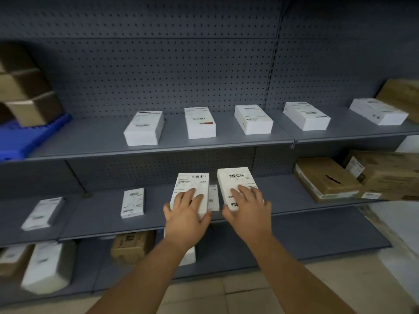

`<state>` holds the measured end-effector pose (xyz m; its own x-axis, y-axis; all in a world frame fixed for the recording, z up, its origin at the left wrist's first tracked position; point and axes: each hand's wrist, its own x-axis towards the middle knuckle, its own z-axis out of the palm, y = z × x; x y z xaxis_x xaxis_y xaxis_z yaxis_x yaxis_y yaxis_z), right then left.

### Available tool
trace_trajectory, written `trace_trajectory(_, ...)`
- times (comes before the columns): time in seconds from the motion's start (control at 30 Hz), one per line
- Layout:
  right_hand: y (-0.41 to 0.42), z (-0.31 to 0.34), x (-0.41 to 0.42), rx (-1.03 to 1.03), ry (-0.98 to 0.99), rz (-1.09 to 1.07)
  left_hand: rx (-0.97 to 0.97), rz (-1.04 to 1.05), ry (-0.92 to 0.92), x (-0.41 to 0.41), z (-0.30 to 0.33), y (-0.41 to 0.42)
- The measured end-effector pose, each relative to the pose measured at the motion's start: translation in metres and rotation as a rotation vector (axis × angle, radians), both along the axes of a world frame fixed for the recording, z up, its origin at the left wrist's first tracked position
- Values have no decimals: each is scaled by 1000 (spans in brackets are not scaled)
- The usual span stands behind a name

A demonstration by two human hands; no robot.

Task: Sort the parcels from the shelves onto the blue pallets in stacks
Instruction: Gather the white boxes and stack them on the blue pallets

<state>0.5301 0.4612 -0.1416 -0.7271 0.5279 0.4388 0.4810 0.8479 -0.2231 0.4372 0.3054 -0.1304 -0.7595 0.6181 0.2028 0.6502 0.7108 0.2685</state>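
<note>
Two white parcels, one under each hand's seemingly clasping grip; five more above.

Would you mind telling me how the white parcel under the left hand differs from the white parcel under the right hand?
The left parcel lies lower and closer to the shelf's front edge; the right parcel looks raised and thicker. The left hand grips the left parcel's near end; the right hand lies over the right parcel's top. Both are white, with barcode labels.
</note>
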Motion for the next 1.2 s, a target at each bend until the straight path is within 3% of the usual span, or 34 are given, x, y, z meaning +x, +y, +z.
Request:
trace_trajectory(0.4,-131,53,-29,88,98,93,103,102,76,-19,56,-130)
trace_trajectory(0.8,-304,122,-120,103,190,139,162,146,174,-98,121,-310)
trace_trajectory(1.2,-418,137,-212,90,196,287,221,274,243,-172,130,-431)
